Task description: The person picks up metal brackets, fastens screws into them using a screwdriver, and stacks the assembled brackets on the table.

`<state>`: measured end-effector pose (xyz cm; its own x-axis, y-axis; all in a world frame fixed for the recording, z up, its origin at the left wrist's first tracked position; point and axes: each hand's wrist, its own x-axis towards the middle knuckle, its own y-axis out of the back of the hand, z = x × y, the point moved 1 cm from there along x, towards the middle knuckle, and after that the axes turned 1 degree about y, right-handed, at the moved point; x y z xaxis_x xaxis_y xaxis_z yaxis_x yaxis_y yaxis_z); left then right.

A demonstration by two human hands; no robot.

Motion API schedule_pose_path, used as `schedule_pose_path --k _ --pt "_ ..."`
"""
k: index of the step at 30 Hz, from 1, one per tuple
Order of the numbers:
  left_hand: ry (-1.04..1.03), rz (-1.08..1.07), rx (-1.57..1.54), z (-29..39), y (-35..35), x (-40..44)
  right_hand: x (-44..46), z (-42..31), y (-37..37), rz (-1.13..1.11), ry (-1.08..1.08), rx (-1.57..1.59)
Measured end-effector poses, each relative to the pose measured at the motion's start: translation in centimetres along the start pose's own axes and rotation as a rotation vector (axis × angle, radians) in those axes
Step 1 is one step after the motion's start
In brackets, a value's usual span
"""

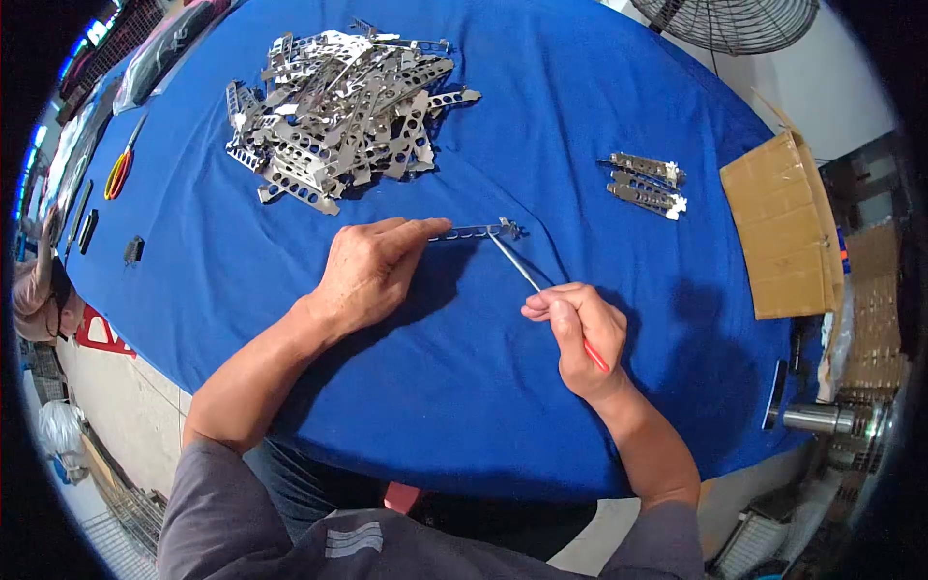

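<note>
Between the fingers of my left hand [372, 266] is one end of a thin metal strip with round holes [469, 232]. It is held above a blue cloth [435, 358], its far end pointing right. My right hand [585, 333] grips a slim tool with a metal shaft [514, 263] and a red end. The tool's tip meets the strip near its right end. Behind my left hand lies a large heap of similar metal strips [348, 116]. A few more strips [646, 184] lie side by side to the right.
Scissors with yellow and red handles [119, 174] and a small black object [133, 249] lie at the left. A cardboard box [783, 227] stands at the right edge, a fan [730, 19] beyond the table. Part of another person [39, 300] shows far left.
</note>
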<state>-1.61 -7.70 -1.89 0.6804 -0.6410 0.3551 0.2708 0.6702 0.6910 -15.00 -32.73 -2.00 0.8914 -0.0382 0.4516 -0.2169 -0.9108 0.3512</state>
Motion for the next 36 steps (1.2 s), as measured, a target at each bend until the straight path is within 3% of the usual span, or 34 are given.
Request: schedule_pose_path --k 36 --pt "0.001 0.014 -0.016 0.09 -0.47 -0.22 -0.03 -0.01 -0.01 0.05 -0.147 0.107"
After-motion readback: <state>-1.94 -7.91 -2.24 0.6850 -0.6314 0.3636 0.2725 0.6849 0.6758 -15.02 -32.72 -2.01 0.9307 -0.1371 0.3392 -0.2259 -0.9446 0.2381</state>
